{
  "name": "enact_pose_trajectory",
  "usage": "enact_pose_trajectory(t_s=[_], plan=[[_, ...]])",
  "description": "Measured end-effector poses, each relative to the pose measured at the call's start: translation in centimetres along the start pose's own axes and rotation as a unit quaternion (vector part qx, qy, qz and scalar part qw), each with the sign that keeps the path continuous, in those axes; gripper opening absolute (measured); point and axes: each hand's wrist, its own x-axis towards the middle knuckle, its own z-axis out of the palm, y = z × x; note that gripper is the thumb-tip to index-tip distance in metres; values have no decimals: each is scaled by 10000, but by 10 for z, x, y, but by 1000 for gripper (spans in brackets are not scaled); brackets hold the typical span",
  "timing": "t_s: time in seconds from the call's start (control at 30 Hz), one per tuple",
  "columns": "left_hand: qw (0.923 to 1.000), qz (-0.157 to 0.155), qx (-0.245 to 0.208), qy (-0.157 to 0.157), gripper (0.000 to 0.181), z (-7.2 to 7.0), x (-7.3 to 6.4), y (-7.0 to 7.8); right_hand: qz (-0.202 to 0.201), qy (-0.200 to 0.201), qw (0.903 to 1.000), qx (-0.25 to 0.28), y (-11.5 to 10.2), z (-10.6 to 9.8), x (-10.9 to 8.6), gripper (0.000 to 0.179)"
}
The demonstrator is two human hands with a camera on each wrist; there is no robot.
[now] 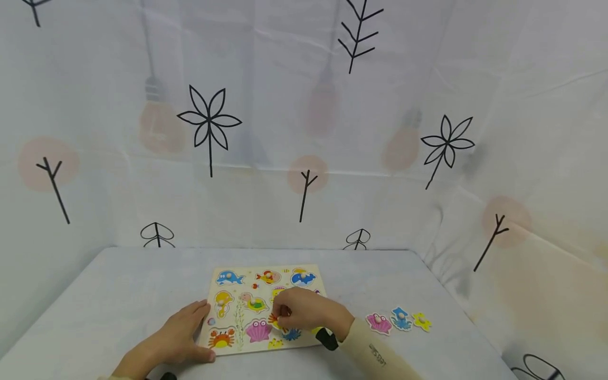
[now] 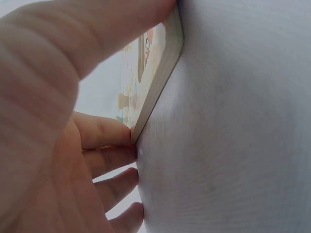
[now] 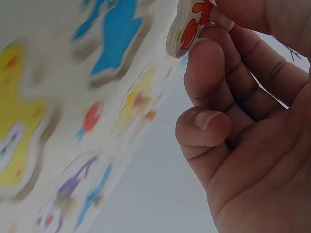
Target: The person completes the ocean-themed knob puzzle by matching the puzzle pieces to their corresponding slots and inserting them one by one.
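Note:
A wooden sea-animal puzzle board (image 1: 233, 345) lies on the white table. My left hand (image 1: 178, 335) rests along its left side, fingertips against the edge and thumb at the near corner; the left wrist view shows these fingers (image 2: 114, 160) fairly straight beside the board's edge (image 2: 158, 85). Over the board's right half, my right hand (image 1: 306, 311) pinches a puzzle piece with red-orange crab claws (image 3: 189, 34). Its pale wooden knob (image 3: 222, 19) shows between the fingers. Part of the piece is hidden by that hand, whose other fingers are curled.
Right of the board lie a pink shell piece (image 1: 379, 323), a blue sea-creature piece (image 1: 401, 319) and a yellow starfish piece (image 1: 421, 321). A crab picture (image 1: 221, 338) shows at the board's near left. A patterned cloth (image 1: 266, 211) hangs behind the table.

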Motion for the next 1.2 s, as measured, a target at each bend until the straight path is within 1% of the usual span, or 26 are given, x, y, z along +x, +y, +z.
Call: enact_pose_trajectory(t_s=[0.2,0.33,0.43,0.57,0.67,0.73,0.87,0.97,1.1,1.2], plan=[[10000,-4,-72,13,109,0,-1,0,-414,-72,9991,-71,-20,7,22,6],[10000,38,-89,19,109,-1,-2,-1,-535,-166,9984,-46,-31,13,34,7],[9999,108,-107,50,108,-1,-2,-2,-539,-291,9981,-94,-41,15,43,6],[9997,199,-141,90,108,-1,-3,-3,-651,-432,9967,-215,-53,18,54,6],[9995,246,-155,101,108,0,-4,-4,-813,-455,9952,-300,-58,21,61,6],[9994,309,-146,101,107,-1,-4,-4,-853,-466,9946,-351,-61,22,65,7],[9988,456,-105,122,106,-2,-4,-5,-802,-470,9944,-498,-67,27,72,8],[9987,484,-107,98,105,-3,-4,-4,-742,-468,9945,-572,-71,32,77,8],[9993,340,-122,74,105,-2,-3,-4,-679,-454,9950,-573,-72,38,81,8],[9997,206,-117,64,106,0,-1,-4,-576,-497,9961,-451,-72,41,83,8]])
